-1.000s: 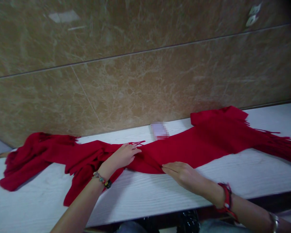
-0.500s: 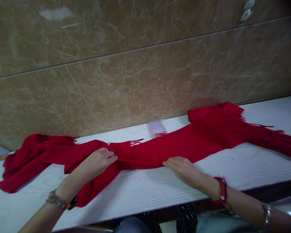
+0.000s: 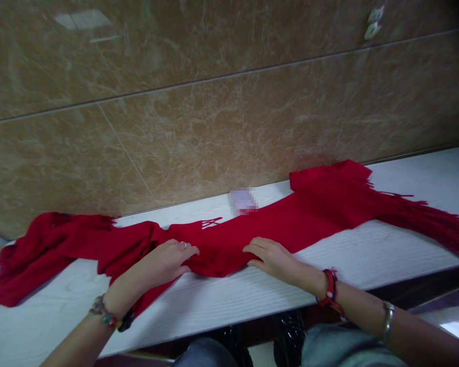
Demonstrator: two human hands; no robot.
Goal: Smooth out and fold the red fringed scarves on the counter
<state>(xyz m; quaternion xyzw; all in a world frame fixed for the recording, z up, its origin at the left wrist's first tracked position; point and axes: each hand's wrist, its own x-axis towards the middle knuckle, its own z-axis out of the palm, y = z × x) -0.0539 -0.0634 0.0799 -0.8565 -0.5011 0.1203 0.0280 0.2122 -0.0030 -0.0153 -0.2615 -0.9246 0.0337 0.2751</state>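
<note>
A long red scarf point(image 3: 306, 219) with fringed ends stretches across a white wood-grain table point(image 3: 290, 300). Its left part lies bunched and folded, while the right part is flatter, with long tassels at the far right. My left hand point(image 3: 168, 260), a ring on one finger, grips the scarf's folds left of the middle, thumb near the front edge. Just to the right, my right hand point(image 3: 271, 257) pinches the front edge between fingers and thumb. Between the two hands the cloth sags slightly. Fabric hides some fingertips.
A small pale packet point(image 3: 244, 200), blurred out, lies behind the scarf against the brown marble-patterned wall point(image 3: 214, 127). White fittings point(image 3: 374, 23) are on the wall at upper right. Below the table's front edge are my knees and black plastic point(image 3: 288, 336).
My hands have come closer together, the left moving right and the right moving slightly left. The cloth between them has slackened, and the left part is more wrinkled. The view has shifted slightly.
</note>
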